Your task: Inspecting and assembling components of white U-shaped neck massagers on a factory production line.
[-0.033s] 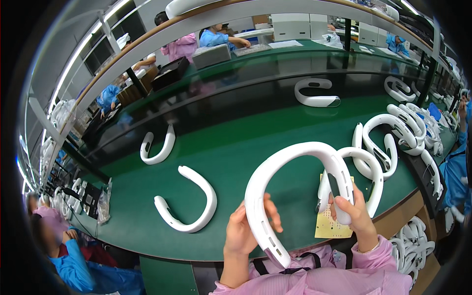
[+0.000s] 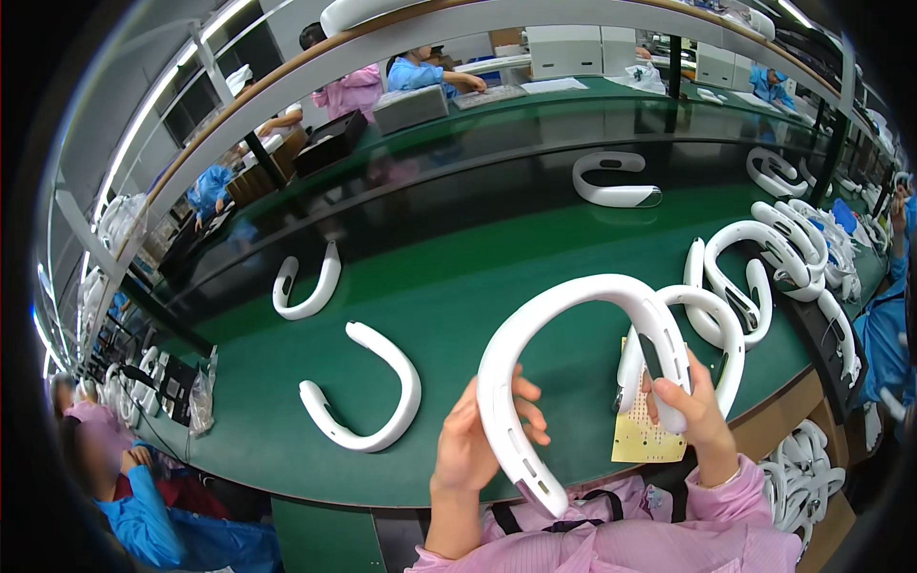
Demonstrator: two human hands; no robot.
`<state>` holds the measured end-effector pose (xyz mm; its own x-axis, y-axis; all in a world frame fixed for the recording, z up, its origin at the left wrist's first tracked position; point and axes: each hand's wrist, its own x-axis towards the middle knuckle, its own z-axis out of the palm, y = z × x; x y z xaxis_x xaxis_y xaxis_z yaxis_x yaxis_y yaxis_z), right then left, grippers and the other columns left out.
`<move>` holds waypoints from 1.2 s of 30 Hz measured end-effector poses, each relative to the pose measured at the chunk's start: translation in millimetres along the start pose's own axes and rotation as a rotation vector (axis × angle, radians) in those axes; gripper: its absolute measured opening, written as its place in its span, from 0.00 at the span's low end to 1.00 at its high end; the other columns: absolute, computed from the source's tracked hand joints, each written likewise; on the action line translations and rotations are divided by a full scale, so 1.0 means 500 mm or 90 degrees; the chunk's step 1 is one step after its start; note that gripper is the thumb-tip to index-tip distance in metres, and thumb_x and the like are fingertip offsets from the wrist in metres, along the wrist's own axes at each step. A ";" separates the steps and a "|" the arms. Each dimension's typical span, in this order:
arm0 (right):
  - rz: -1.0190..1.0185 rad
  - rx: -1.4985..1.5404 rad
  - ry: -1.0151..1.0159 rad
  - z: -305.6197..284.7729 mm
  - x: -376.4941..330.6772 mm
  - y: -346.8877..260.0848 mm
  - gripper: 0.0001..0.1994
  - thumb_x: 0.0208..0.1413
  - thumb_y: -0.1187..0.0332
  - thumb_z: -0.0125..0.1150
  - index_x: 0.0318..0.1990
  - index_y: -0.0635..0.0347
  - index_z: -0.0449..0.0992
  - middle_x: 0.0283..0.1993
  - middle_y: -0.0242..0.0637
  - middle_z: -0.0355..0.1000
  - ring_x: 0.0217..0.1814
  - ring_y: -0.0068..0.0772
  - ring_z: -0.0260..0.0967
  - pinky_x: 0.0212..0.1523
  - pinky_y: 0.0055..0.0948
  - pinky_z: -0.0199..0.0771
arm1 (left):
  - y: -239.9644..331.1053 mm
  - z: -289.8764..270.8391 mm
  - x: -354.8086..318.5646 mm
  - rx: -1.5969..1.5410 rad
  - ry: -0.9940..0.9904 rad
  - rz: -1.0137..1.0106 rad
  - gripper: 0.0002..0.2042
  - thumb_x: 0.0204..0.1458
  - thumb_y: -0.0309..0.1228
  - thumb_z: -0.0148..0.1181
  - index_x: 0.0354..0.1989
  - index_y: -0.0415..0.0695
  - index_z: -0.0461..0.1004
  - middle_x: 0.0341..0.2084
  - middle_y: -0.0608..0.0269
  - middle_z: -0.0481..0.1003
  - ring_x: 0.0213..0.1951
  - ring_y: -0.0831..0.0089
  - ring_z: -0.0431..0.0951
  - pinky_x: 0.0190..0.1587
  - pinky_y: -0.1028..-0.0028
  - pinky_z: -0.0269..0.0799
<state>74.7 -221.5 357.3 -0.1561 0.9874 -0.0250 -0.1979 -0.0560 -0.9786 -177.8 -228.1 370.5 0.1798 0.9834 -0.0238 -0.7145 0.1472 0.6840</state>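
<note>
Nearby, a carton (image 2: 781, 414) holds white bands (image 2: 805, 475), the right hand (image 2: 702, 413) another band (image 2: 594, 289).

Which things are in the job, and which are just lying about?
In use:
white horseshoe-shaped plastic device
right hand gripping it, left hand behind it

Seemingly idle:
loose white U-shaped device, front left
yellow rectangular sheet
crumpled clear plastic bag

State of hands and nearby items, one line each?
Held neckband device, raised above the green bench
Right hand, closed on its right end
Left hand, loosely curled at its left side; contact unclear
Near-left neckband device, lying on bench, untouched
Yellow sheet, partly hidden
Cardboard box, open, contents showing
</note>
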 end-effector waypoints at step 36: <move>0.036 -0.216 -0.428 0.100 0.025 -0.051 0.26 0.46 0.67 0.58 0.54 0.61 0.59 0.26 0.41 0.72 0.24 0.33 0.71 0.28 0.29 0.70 | -0.005 0.050 0.041 0.116 -0.156 0.024 0.37 0.50 0.46 0.54 0.60 0.31 0.48 0.46 0.44 0.69 0.45 0.56 0.73 0.50 0.59 0.67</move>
<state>29.6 -215.2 391.9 -0.7353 0.6756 -0.0539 0.1203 0.0518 -0.9914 -155.6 -211.2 386.4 0.3285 0.9300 0.1649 -0.5942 0.0678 0.8015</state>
